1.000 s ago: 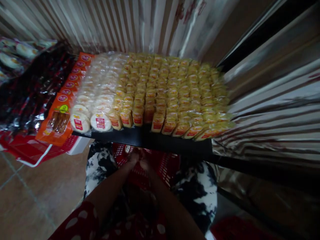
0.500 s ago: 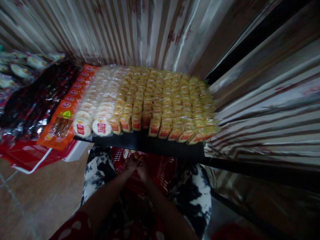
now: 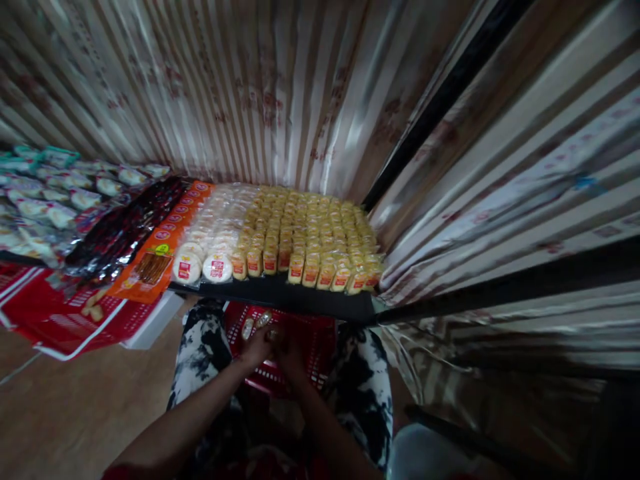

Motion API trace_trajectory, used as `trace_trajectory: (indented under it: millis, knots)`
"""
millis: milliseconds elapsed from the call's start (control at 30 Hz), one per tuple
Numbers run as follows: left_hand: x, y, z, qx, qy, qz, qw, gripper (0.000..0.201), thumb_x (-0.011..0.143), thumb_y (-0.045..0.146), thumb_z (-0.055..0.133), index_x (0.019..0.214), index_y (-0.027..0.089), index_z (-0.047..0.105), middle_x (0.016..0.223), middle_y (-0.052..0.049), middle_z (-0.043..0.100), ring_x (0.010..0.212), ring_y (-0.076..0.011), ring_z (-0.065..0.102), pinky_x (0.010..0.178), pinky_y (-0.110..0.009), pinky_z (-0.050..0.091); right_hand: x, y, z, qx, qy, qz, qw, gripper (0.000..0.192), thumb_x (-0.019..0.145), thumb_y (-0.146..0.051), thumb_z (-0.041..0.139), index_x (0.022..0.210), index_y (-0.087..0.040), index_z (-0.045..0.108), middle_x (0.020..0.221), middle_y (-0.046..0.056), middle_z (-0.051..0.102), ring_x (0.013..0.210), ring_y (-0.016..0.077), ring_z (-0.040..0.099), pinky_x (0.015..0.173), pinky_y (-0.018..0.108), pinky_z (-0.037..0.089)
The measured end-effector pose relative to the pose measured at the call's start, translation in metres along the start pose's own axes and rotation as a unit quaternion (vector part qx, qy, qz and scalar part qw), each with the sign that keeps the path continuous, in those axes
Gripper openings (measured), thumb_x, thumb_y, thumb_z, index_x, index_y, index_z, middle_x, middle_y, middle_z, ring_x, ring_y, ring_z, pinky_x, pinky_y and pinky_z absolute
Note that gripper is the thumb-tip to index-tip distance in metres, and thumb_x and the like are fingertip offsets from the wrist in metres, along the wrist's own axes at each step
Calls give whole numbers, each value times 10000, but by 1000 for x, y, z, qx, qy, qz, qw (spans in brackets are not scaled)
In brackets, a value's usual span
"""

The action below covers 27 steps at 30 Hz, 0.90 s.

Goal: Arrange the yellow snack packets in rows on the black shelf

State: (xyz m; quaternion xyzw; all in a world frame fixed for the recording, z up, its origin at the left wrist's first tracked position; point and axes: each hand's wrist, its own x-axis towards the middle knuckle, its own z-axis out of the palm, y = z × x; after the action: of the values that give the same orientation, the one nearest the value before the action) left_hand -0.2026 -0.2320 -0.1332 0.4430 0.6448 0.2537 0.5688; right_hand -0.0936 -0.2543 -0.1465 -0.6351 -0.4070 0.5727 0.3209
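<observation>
My left hand (image 3: 257, 348) and my right hand (image 3: 289, 355) are close together inside a red plastic basket (image 3: 320, 333) between my knees. The fingers of both look curled together, around something small and brownish that I cannot make out in the dim, blurred view. Just beyond my left hand, small clear-wrapped snacks (image 3: 247, 328) lie in the basket. Above it, a dark shelf (image 3: 280, 293) bears rows of yellow-wrapped cakes (image 3: 320, 240), and left of these, rows of round white crackers (image 3: 217, 267) in clear wrappers.
Left of the crackers lie an orange snack packet (image 3: 150, 267), dark shiny packets (image 3: 125, 233) and several white-and-teal packets (image 3: 60, 193). A second red basket (image 3: 65, 313) with a white handle stands below them. Striped curtain (image 3: 270, 100) and black frame bars (image 3: 440, 107) enclose the shelf.
The view has shifted, so the shelf goods sit lower and show smaller, with more packets visible on the left. My hands have drawn slightly apart, uncovering wrapped snacks in the basket.
</observation>
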Motion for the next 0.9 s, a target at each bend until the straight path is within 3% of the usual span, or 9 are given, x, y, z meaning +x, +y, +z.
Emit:
trace_trajectory:
  millis: [100,233,367,433,533,633,767,900]
  knots:
    - [-18,13,-12,58,34,81,994,276,738,213,575,1004,171,634,1013,-74,673,972,-201,605,861,-297,472,-13,-19,-4,-2,-16,-65,998,356,712,-352,606,1006,-152,629,1012,118,685,954,260,635,853,376,478]
    - [-40,41,-26,63,139,159,976,332,789,293,524,1090,166,580,1078,-84,641,990,-195,596,892,-324,464,-29,-60,-12,-74,6,-173,982,349,806,-336,522,1109,-178,593,1055,106,657,968,233,618,874,374,470]
    - [-45,72,-40,47,254,207,944,363,825,335,480,1134,153,533,1124,-99,606,1024,-195,574,927,-344,443,-26,-107,-26,-179,115,-311,926,394,898,-311,356,1224,-185,537,1115,121,575,1045,199,549,927,351,438]
    - [-39,86,-46,54,288,224,929,360,832,341,473,1129,147,531,1108,-102,605,1026,-198,567,935,-353,436,-16,-126,-33,-259,138,-353,889,408,902,-278,333,1250,-194,529,1088,122,551,1031,203,531,928,357,431]
    - [-27,108,-51,65,310,241,917,350,838,330,476,1135,153,525,1119,-99,602,1048,-198,557,947,-355,427,1,-146,-40,-346,123,-379,849,447,905,-237,310,1328,-207,451,986,101,567,917,190,548,863,329,460]
    - [-15,130,-50,89,322,252,908,364,849,314,471,1165,137,509,1160,-114,589,1087,-207,540,971,-367,407,16,-153,-43,-395,119,-376,830,468,907,-244,320,1368,-199,392,923,89,592,829,187,564,789,303,480]
    - [-2,149,-45,139,344,262,891,352,856,289,469,1156,114,527,1137,-130,597,1091,-220,532,970,-367,405,29,-148,-47,-412,158,-349,827,468,906,-240,331,1370,-216,387,906,81,616,791,183,579,734,283,479]
    - [6,151,-37,166,362,248,883,343,860,311,475,1153,148,546,1122,-114,608,1091,-232,526,969,-381,403,35,-140,-50,-384,170,-364,831,464,906,-217,319,1364,-234,395,925,69,640,810,163,595,749,252,476]
